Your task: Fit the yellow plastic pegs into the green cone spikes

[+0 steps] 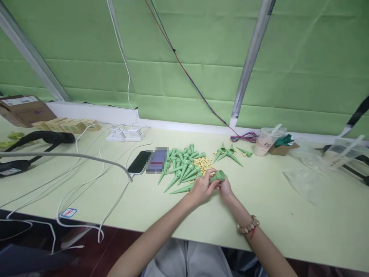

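Note:
My left hand (202, 187) is closed around a green plastic watering spike (219, 176), its wide round end pointing up and to the right. My right hand (226, 189) meets the left one at the spike, with its fingers curled behind it; what they pinch is hidden. Just left of my hands lies a heap of similar green spikes (184, 163). Small yellow plastic pieces (203, 164) are piled beside the heap. Farther back to the right, several more spikes (229, 154) lie with yellow pieces at them.
Left of the heap are a phone (138, 163) and a blurred-out rectangle. White cables trail from a power strip (126, 134) across the table's left side. Plastic cups (265, 141), a small cardboard box (284, 149) and a clear plastic bag (302, 182) stand or lie to the right.

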The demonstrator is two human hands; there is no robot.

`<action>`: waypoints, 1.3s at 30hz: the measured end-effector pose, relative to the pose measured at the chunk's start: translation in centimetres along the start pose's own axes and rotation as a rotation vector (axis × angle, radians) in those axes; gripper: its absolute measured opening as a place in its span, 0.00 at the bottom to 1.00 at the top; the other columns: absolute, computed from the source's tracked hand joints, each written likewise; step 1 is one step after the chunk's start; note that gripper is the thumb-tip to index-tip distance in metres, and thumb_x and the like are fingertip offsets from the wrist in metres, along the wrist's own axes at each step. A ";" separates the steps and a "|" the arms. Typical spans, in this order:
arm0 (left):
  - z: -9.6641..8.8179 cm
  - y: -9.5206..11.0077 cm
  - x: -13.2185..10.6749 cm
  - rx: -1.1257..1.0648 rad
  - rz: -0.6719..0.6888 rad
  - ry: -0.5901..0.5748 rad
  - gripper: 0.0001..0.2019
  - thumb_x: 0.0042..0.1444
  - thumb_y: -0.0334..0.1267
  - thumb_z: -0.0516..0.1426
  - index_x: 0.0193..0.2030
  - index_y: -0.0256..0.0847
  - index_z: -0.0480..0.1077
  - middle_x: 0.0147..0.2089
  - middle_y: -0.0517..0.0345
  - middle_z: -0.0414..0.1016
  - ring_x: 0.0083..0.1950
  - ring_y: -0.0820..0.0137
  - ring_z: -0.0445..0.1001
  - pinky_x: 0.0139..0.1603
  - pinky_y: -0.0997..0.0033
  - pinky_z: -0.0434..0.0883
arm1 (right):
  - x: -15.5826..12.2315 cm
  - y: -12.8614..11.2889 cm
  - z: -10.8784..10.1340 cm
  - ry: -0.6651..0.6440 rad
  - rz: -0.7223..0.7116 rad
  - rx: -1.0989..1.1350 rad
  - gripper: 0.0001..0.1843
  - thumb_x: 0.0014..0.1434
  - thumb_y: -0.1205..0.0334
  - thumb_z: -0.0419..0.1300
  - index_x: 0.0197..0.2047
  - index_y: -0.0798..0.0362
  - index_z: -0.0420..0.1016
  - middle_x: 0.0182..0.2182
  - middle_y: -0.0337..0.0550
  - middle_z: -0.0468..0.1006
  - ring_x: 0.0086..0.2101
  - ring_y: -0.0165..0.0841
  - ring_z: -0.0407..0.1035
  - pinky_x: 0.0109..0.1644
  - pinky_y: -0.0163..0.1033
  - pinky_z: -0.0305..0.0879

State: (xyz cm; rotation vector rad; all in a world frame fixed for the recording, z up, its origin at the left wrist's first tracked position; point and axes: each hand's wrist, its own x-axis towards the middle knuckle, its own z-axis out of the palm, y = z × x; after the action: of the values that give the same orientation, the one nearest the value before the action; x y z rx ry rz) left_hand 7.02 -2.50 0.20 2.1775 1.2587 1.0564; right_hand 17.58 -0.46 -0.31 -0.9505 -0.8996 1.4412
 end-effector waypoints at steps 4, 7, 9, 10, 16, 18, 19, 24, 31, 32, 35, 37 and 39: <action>0.8 -0.4 -0.1 0.000 -0.006 -0.016 0.20 0.60 0.41 0.41 0.57 0.37 0.54 0.25 0.58 0.69 0.23 0.70 0.67 0.28 0.71 0.64 | 0.0 -0.2 -0.2 0.068 -0.095 -0.099 0.20 0.46 0.51 0.50 0.11 0.50 0.49 0.07 0.29 0.48 0.11 0.21 0.41 0.15 0.31 0.38; 1.8 0.1 -0.2 -0.224 -0.022 0.037 0.22 0.62 0.44 0.38 0.57 0.33 0.54 0.20 0.62 0.62 0.19 0.74 0.61 0.24 0.74 0.62 | -0.6 -0.6 -0.3 0.122 -0.286 -0.309 0.22 0.50 0.53 0.46 0.10 0.50 0.48 0.06 0.32 0.52 0.11 0.23 0.45 0.16 0.33 0.42; 2.6 0.5 -0.3 -0.399 -0.059 0.066 0.23 0.62 0.47 0.37 0.56 0.31 0.54 0.16 0.66 0.58 0.17 0.75 0.59 0.21 0.75 0.61 | -0.9 -1.0 -0.5 0.134 -0.414 -0.459 0.24 0.53 0.55 0.46 0.09 0.50 0.47 0.05 0.34 0.53 0.11 0.24 0.47 0.17 0.34 0.44; 2.9 0.7 -0.3 -0.475 -0.088 0.069 0.24 0.62 0.48 0.36 0.55 0.32 0.54 0.16 0.67 0.57 0.16 0.76 0.58 0.20 0.76 0.61 | -1.0 -1.2 -0.6 0.136 -0.471 -0.528 0.24 0.53 0.56 0.45 0.08 0.50 0.48 0.05 0.34 0.53 0.11 0.25 0.48 0.18 0.34 0.45; 2.8 -1.0 0.0 -0.465 -0.142 0.185 0.21 0.57 0.55 0.41 0.39 0.39 0.60 0.14 0.68 0.56 0.14 0.77 0.54 0.17 0.75 0.55 | -1.2 -1.8 -0.4 0.028 -0.574 -0.554 0.25 0.56 0.55 0.48 0.10 0.51 0.55 0.09 0.37 0.60 0.14 0.26 0.53 0.23 0.35 0.49; 2.0 -1.9 0.1 -0.379 -0.115 0.245 0.20 0.56 0.56 0.43 0.32 0.41 0.60 0.14 0.66 0.59 0.15 0.76 0.57 0.19 0.74 0.56 | -1.3 -1.7 0.1 -0.099 -0.467 -0.425 0.25 0.58 0.51 0.47 0.12 0.51 0.57 0.11 0.36 0.60 0.15 0.26 0.54 0.22 0.34 0.50; 1.7 -2.3 0.2 -0.356 -0.103 0.250 0.19 0.56 0.56 0.43 0.31 0.41 0.60 0.15 0.64 0.61 0.16 0.75 0.59 0.20 0.73 0.58 | -1.4 -1.7 0.3 -0.164 -0.391 -0.357 0.25 0.58 0.49 0.46 0.14 0.51 0.57 0.11 0.35 0.60 0.15 0.26 0.54 0.21 0.33 0.51; 0.7 -2.6 0.3 -0.240 -0.076 0.315 0.19 0.54 0.55 0.45 0.32 0.42 0.63 0.14 0.63 0.64 0.17 0.72 0.63 0.25 0.71 0.62 | -1.4 -1.7 0.9 -0.240 -0.181 -0.183 0.24 0.55 0.42 0.48 0.19 0.52 0.60 0.11 0.32 0.60 0.12 0.25 0.55 0.17 0.32 0.52; 0.8 -1.9 0.4 0.029 0.016 0.175 0.18 0.57 0.49 0.42 0.39 0.39 0.66 0.18 0.61 0.66 0.19 0.71 0.65 0.27 0.72 0.63 | -0.8 -1.8 0.3 -0.017 -0.177 -0.193 0.29 0.54 0.45 0.49 0.08 0.51 0.52 0.06 0.33 0.53 0.11 0.24 0.51 0.18 0.33 0.51; 0.8 -1.7 0.4 0.055 0.025 0.143 0.18 0.57 0.47 0.42 0.41 0.39 0.66 0.19 0.61 0.67 0.20 0.71 0.66 0.28 0.72 0.63 | -0.7 -1.8 0.2 -0.001 -0.145 -0.181 0.29 0.53 0.44 0.49 0.08 0.51 0.53 0.06 0.32 0.53 0.11 0.24 0.50 0.18 0.33 0.50; 0.8 -1.3 0.3 0.111 0.017 0.090 0.17 0.58 0.42 0.41 0.46 0.38 0.63 0.20 0.60 0.70 0.22 0.70 0.69 0.30 0.72 0.65 | -0.4 -1.4 -0.2 -0.037 -0.086 -0.208 0.29 0.54 0.43 0.47 0.08 0.51 0.54 0.05 0.34 0.55 0.11 0.26 0.52 0.18 0.33 0.52; 0.7 -1.3 0.3 0.135 0.007 0.075 0.17 0.58 0.40 0.41 0.48 0.38 0.62 0.20 0.60 0.70 0.23 0.68 0.70 0.30 0.71 0.65 | 0.0 -1.0 -0.5 -0.078 -0.084 -0.280 0.31 0.54 0.44 0.46 0.07 0.51 0.55 0.04 0.35 0.56 0.11 0.26 0.54 0.20 0.33 0.54; 0.6 -1.4 0.2 0.165 0.002 0.075 0.16 0.58 0.40 0.42 0.49 0.38 0.62 0.21 0.59 0.71 0.23 0.68 0.70 0.30 0.71 0.65 | 0.3 -0.6 -0.9 -0.054 -0.111 -0.318 0.31 0.53 0.45 0.48 0.05 0.51 0.55 0.03 0.35 0.56 0.10 0.26 0.54 0.20 0.33 0.55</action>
State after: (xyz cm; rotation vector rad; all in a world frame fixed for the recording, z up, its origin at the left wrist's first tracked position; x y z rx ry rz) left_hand 6.83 -1.60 -1.00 2.2791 1.4239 1.0778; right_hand 18.60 -0.12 -0.13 -1.0803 -1.2282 1.2562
